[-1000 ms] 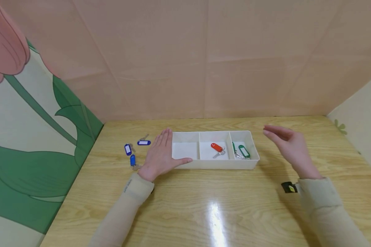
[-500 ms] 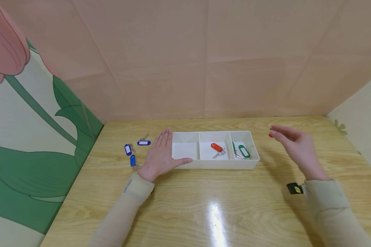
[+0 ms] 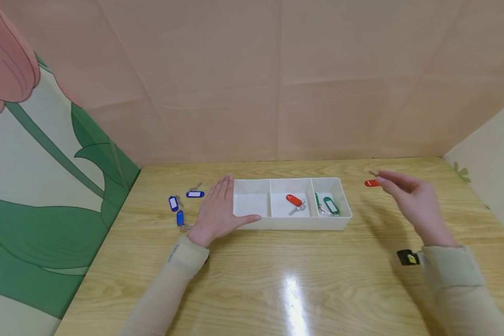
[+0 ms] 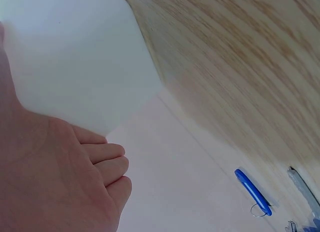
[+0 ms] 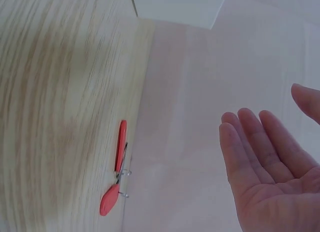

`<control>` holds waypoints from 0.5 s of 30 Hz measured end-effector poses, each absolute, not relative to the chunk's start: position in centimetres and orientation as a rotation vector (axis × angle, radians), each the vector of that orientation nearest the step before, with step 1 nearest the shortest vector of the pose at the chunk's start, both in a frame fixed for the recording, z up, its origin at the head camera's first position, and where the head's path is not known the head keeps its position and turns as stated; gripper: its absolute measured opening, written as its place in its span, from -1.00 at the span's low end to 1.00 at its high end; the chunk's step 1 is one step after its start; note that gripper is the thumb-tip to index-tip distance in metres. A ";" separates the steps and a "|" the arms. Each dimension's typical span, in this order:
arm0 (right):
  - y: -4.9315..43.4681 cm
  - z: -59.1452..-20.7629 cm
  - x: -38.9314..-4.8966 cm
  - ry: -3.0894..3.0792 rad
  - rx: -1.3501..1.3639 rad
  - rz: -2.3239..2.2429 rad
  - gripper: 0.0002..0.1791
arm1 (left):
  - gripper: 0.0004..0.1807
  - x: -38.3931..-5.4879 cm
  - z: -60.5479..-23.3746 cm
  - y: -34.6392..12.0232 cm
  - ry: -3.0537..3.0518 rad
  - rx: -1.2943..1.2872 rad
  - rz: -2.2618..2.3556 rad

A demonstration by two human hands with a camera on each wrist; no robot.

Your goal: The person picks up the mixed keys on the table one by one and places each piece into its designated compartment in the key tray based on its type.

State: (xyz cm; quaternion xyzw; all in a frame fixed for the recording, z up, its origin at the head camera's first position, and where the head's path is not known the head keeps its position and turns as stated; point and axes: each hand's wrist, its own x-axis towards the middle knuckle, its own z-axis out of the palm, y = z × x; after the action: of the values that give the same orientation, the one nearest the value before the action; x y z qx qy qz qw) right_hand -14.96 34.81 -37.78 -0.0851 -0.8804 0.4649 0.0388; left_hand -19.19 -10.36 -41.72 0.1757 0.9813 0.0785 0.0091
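Observation:
My left hand [image 3: 218, 212] lies with straight fingers along the left end of a white three-compartment tray [image 3: 294, 224], thumb over its front wall. In the left wrist view its palm [image 4: 60, 177] faces that end. To the right of the tray, my right hand [image 3: 413, 200] is held above the table, thumb and fingers apart and nothing between them. A red key tag [image 3: 371, 183] shows just beyond its fingertips. The right wrist view has two red tags with keys, one red tag [image 5: 121, 146] and a second red tag [image 5: 109, 200], lying on the wood, apart from the hand.
Inside the tray, a red-tagged key [image 3: 294, 200] occupies the middle compartment and green-tagged keys [image 3: 331, 206] the right one. Left of my left hand lie blue key tags [image 3: 173, 203] with keys. A pink backdrop [image 3: 252, 93] rises behind the wooden table [image 3: 252, 280].
My right hand has moved a little to the right, uncovering the red tag and part of its key in the head view. The left hand and tray have stayed put.

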 end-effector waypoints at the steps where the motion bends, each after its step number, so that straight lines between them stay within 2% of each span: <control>1: 34.9 -37.8 -14.9 -2.698 -0.266 1.431 -0.25 | 0.49 -19.2 -41.7 -10.4 3.065 0.548 0.247; 15: 37.2 -38.1 -15.1 -2.618 -0.297 1.442 -0.31 | 0.49 -19.3 -41.9 -10.4 3.074 0.559 0.244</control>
State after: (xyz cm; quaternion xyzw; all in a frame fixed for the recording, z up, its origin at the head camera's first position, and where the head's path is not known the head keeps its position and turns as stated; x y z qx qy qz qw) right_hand -15.05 37.17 -38.14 -0.0987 -0.8695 0.4791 0.0690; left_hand -19.32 -10.39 -41.89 0.1784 0.9809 0.0780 0.0041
